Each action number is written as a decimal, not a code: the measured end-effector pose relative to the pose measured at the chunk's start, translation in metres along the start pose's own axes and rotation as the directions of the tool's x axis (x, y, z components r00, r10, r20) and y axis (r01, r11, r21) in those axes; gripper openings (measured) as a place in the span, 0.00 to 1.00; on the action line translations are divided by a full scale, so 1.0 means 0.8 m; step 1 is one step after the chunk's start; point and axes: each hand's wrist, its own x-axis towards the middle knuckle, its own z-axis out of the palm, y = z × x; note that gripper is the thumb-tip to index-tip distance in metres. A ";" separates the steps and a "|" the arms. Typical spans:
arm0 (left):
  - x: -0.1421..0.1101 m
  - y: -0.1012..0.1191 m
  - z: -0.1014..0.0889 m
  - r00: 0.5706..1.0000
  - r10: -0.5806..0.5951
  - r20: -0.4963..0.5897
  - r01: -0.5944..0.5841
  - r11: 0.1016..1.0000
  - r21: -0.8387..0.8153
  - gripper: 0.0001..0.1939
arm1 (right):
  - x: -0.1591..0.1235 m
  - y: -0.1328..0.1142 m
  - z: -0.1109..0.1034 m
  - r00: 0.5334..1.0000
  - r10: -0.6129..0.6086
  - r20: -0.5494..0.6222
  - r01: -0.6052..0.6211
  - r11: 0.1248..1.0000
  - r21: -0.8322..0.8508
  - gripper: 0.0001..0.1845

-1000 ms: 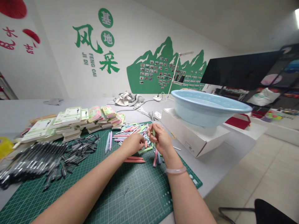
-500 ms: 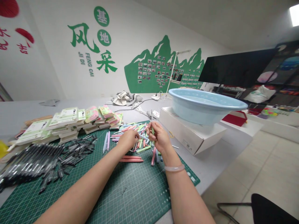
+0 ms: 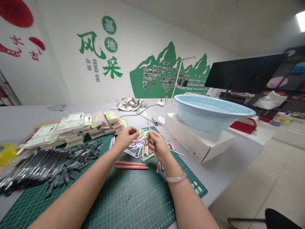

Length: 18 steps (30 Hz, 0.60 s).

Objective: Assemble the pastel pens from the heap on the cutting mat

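Shifted up and away from the pile since the earlier frame, the left hand (image 3: 126,139) hung over the near edge of the loose pastel pens (image 3: 140,143), its grip pinched closed at the fingertips (image 3: 136,131), though whether it had hold of anything small I could not tell. The right hand (image 3: 159,148), a pale bangle (image 3: 176,177) on its wrist, gripped a slim green pen (image 3: 151,141) firmly, thin end tilted up. Two long pink pens (image 3: 131,165) lay nearer on the green cutting mat (image 3: 133,200), with black pen parts (image 3: 47,168) to the left. Stacked packaged cards (image 3: 76,125) stood beyond, and on the right, a pale blue basin (image 3: 209,105) sat on a white box (image 3: 197,140) on the grey tabletop (image 3: 35,116).
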 end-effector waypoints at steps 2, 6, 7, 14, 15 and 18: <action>0.002 0.014 -0.026 0.996 -0.054 -0.064 0.022 0.908 -0.419 0.13 | -0.002 0.008 0.012 0.999 0.016 0.049 -0.014 1.000 -0.026 0.15; -0.003 0.034 -0.059 0.988 -0.079 -0.131 -0.032 0.731 -0.682 0.14 | -0.006 0.019 0.033 0.991 0.056 0.125 -0.049 0.997 -0.053 0.15; -0.004 0.037 -0.062 0.990 -0.074 -0.122 -0.029 0.732 -0.681 0.14 | -0.007 0.021 0.036 0.990 0.063 0.127 -0.056 0.997 -0.055 0.15; -0.009 0.045 -0.057 0.997 -0.013 -0.079 -0.037 0.798 -0.602 0.15 | -0.007 0.024 0.039 0.988 0.066 0.138 -0.055 0.995 -0.082 0.15; -0.009 0.045 -0.057 0.997 -0.004 -0.080 -0.044 0.808 -0.588 0.14 | -0.007 0.024 0.039 0.988 0.064 0.139 -0.053 0.995 -0.080 0.15; -0.010 0.046 -0.059 0.996 0.020 -0.091 -0.066 0.838 -0.542 0.13 | -0.007 0.025 0.038 0.989 0.060 0.138 -0.050 0.996 -0.075 0.14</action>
